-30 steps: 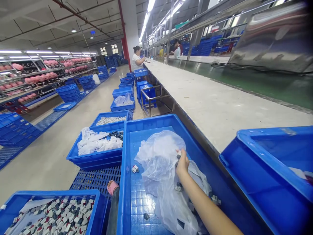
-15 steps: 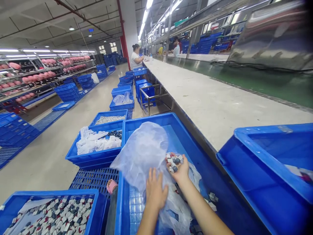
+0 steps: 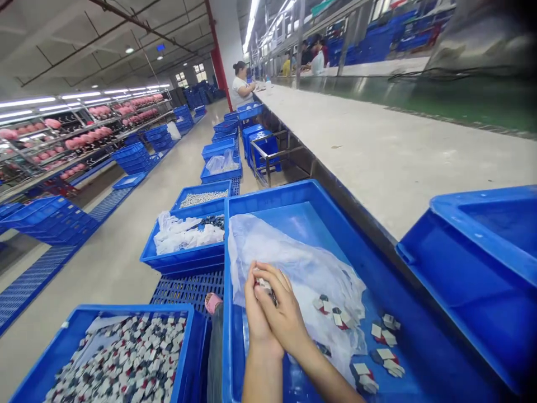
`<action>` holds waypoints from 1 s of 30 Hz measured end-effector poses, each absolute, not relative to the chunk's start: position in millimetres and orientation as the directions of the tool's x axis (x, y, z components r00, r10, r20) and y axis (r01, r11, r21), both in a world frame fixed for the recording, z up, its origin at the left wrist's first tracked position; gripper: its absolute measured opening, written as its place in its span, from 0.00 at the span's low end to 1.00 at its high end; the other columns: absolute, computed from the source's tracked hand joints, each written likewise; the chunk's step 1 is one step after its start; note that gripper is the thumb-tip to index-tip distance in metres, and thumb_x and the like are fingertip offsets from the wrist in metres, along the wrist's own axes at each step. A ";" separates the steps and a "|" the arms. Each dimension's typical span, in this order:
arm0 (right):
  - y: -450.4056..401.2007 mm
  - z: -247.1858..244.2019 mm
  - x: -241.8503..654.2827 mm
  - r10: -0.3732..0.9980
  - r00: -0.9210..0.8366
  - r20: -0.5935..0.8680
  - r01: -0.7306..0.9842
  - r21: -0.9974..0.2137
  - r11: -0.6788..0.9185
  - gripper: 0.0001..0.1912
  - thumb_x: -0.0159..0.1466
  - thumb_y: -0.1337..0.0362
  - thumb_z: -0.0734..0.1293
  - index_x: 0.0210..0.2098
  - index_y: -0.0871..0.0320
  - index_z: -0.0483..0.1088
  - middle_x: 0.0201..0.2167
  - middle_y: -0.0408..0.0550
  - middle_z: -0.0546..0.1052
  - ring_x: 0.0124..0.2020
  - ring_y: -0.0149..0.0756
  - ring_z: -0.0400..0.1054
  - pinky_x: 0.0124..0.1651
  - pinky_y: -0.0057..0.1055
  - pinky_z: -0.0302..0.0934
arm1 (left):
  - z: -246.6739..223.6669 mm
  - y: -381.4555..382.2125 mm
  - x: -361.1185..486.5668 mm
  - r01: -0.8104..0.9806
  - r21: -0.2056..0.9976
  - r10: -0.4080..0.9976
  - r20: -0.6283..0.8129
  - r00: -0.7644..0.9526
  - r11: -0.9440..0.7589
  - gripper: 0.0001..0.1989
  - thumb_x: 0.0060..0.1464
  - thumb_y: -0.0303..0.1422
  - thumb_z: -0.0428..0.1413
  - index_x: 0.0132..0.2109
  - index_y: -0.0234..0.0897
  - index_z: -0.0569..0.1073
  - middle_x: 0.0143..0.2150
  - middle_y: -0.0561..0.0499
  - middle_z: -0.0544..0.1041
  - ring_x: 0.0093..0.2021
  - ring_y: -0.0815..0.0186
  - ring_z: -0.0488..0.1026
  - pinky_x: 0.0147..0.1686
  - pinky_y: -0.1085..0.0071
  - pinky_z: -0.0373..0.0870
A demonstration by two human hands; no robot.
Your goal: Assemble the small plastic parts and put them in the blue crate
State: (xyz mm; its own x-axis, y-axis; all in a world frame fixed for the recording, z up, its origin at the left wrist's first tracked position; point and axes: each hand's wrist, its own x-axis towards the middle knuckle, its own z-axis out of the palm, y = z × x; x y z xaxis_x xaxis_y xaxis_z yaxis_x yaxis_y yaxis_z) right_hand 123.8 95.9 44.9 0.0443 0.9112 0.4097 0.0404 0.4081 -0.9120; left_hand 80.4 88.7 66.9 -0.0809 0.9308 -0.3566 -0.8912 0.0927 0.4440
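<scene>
My left hand [image 3: 257,322] and my right hand [image 3: 285,313] are cupped together, closed around a handful of small plastic pieces [image 3: 266,286]. White and a little red show through the gap between the fingers; most of the handful is hidden. Beneath the hands, a thin translucent plastic bag [image 3: 279,246] lies spread in the large blue bin [image 3: 227,347]. Some loose white, grey and red pieces [image 3: 339,319] rest on the bag. Several small clusters of the same pieces [image 3: 388,361] sit on the bin floor, to the right of the bag.
At lower left stands a blue bin [image 3: 191,336] full of similar pieces. Another bin [image 3: 184,260] holds white bags and dark pieces. On the right, a blue bin [image 3: 470,291] stands beside the long pale workbench [image 3: 361,145]. A person [image 3: 242,87] is at the far end.
The right hand has brought its handful left to meet the left hand, which has let go of the bag. The bag has sunk flat, exposing pieces on it. The view has shifted slightly.
</scene>
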 end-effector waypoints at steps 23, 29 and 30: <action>26.6 62.8 143.2 0.694 -0.143 0.706 0.174 -0.673 0.719 0.15 0.57 0.60 0.66 0.44 0.52 0.65 0.40 0.47 0.69 0.40 0.38 0.64 0.40 0.33 0.61 | 120.2 12.1 49.8 -0.982 0.169 0.890 -0.431 -0.150 -0.084 0.14 0.56 0.34 0.44 0.44 0.36 0.70 0.50 0.46 0.70 0.51 0.61 0.67 0.40 0.71 0.71; 27.1 73.6 147.3 0.589 -0.287 0.755 0.246 -0.537 0.807 0.15 0.55 0.64 0.68 0.42 0.53 0.66 0.38 0.48 0.70 0.38 0.37 0.64 0.38 0.33 0.62 | 119.1 9.0 49.5 -0.965 0.252 0.877 -0.446 -0.182 -0.072 0.16 0.56 0.35 0.43 0.50 0.41 0.67 0.51 0.47 0.69 0.50 0.63 0.68 0.37 0.75 0.70; 27.6 72.5 147.5 0.585 -0.274 0.763 0.241 -0.534 0.810 0.14 0.55 0.63 0.68 0.42 0.53 0.66 0.37 0.48 0.70 0.37 0.36 0.65 0.37 0.33 0.62 | 118.4 8.6 50.7 -0.963 0.260 0.874 -0.447 -0.190 -0.076 0.16 0.56 0.35 0.43 0.50 0.41 0.67 0.51 0.47 0.69 0.49 0.62 0.68 0.38 0.74 0.71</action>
State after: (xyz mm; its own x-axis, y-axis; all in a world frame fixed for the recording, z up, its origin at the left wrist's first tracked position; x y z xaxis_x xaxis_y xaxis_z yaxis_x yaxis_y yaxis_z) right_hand 147.5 27.6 72.5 -0.2740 0.5848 0.7635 0.2412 0.8103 -0.5341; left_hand 50.7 8.6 118.4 -0.1895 0.8742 -0.4470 -0.9626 -0.0757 0.2601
